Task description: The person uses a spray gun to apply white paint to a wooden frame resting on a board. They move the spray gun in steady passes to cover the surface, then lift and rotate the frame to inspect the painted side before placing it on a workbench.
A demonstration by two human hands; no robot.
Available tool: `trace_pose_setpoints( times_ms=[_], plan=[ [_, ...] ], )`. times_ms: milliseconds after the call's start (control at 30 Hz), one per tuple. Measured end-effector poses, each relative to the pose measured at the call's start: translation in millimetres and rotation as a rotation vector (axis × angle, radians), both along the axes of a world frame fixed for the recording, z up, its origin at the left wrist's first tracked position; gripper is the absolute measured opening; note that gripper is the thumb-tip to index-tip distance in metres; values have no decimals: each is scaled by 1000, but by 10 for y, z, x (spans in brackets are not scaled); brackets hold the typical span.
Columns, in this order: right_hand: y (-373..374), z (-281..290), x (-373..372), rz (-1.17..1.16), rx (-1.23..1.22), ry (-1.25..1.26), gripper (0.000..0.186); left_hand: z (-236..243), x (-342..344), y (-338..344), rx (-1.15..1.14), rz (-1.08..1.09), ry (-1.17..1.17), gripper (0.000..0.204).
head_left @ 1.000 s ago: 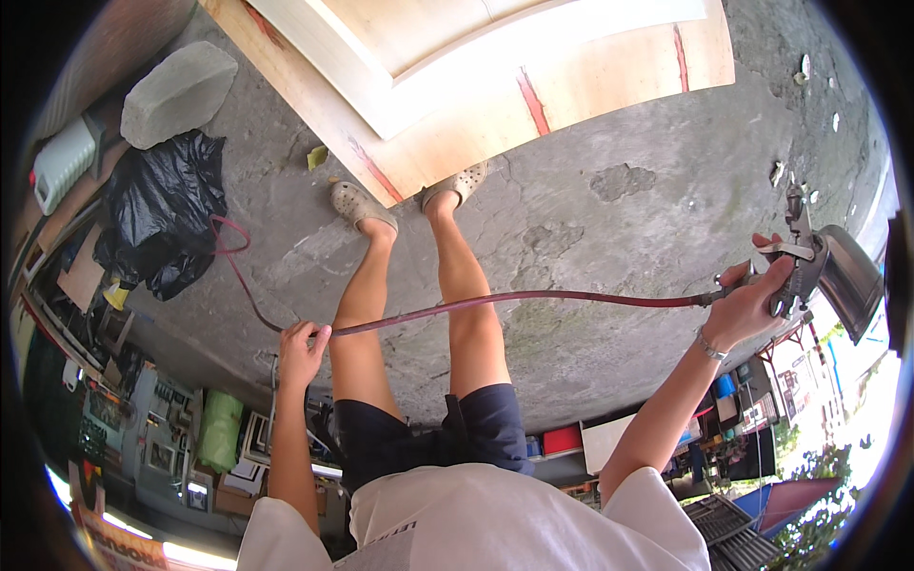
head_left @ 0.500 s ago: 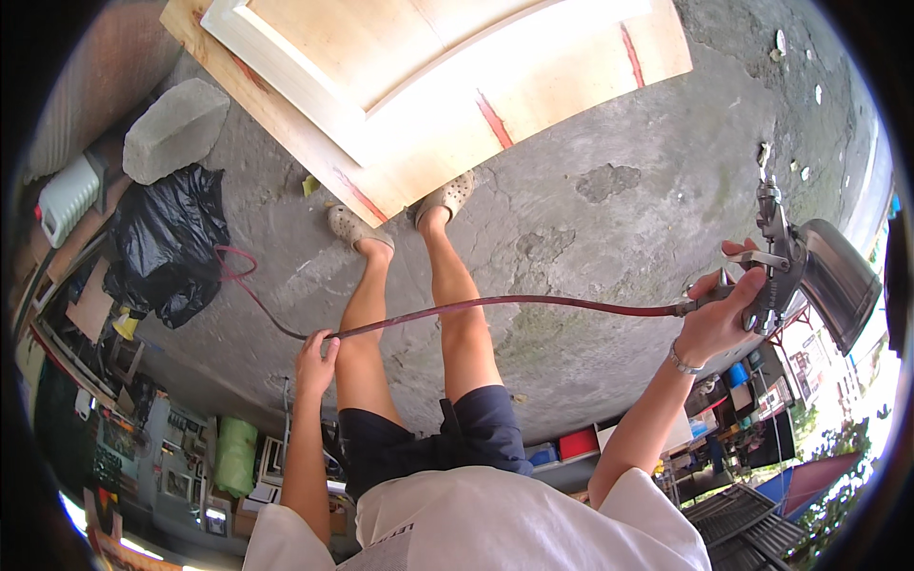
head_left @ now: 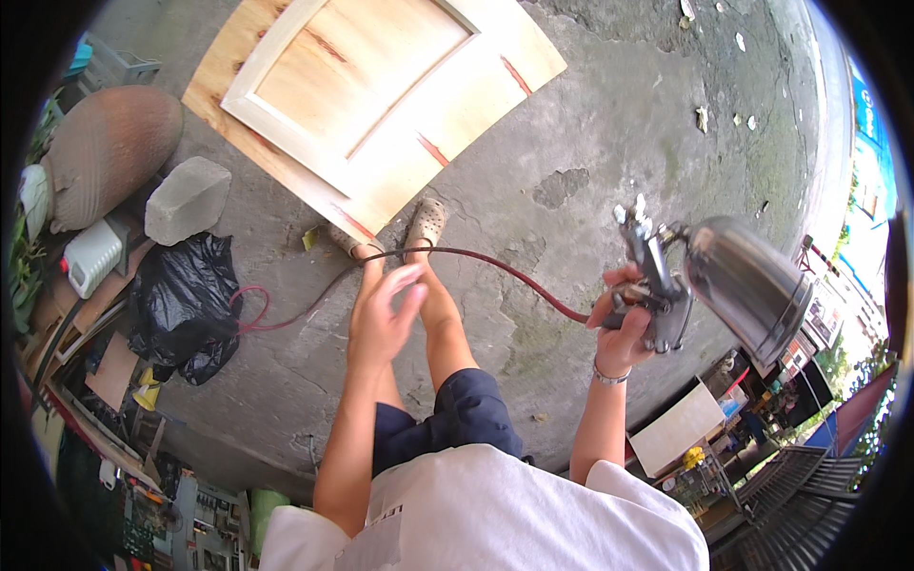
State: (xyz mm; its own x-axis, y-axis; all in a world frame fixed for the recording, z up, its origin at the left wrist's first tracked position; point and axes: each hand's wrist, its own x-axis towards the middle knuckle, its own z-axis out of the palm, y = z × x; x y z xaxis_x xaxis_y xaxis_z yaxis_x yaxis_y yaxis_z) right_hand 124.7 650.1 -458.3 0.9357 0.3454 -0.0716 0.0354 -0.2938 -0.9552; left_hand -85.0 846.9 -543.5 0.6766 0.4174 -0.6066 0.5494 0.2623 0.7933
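Note:
My right hand (head_left: 621, 343) is wrapped round the handle of a metal spray gun (head_left: 664, 290), whose silver cup (head_left: 747, 285) hangs over to the right. A dark red hose (head_left: 514, 273) leaves the gun's handle and arcs leftward across my legs. Just below that arc is my left hand (head_left: 383, 309), its fingers stretched and thumb apart, slightly blurred, with nothing in it. Beyond my feet lies a pale wooden panel (head_left: 405, 186) with reddish streaks, carrying a raised rectangular frame (head_left: 249, 112).
At the left a concrete block (head_left: 188, 202), a black plastic bag (head_left: 186, 305), a white jug (head_left: 92, 259) and a large clay jar (head_left: 119, 152) stand close together. The hose's far end loops by the bag. Dark slatted metal (head_left: 800, 495) sits at the lower right.
My left hand has let go of the hose and risen toward the middle. The spray gun has come leftward in my right hand and tilted, and the hose now bows higher. The view has shifted.

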Motion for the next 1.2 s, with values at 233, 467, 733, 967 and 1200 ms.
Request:
trace_pose_setpoints(
  times_ms=[233,467,733,967,1200],
  plan=[
    [-28,454,-677,-99,125,124,90,1330,1023,114,-302,95,-621,53],
    [-40,649,-1138,-181,151,28,84,1742,795,7,-336,128,-673,44],
    [-109,787,-1393,-180,176,5,78,1837,544,-59,-314,134,-728,35],
    [-575,646,-1514,36,436,185,75,1981,361,-87,-277,103,-750,41],
    [-610,681,-1470,189,409,135,75,2039,292,-61,-327,167,-758,46]
  ],
)
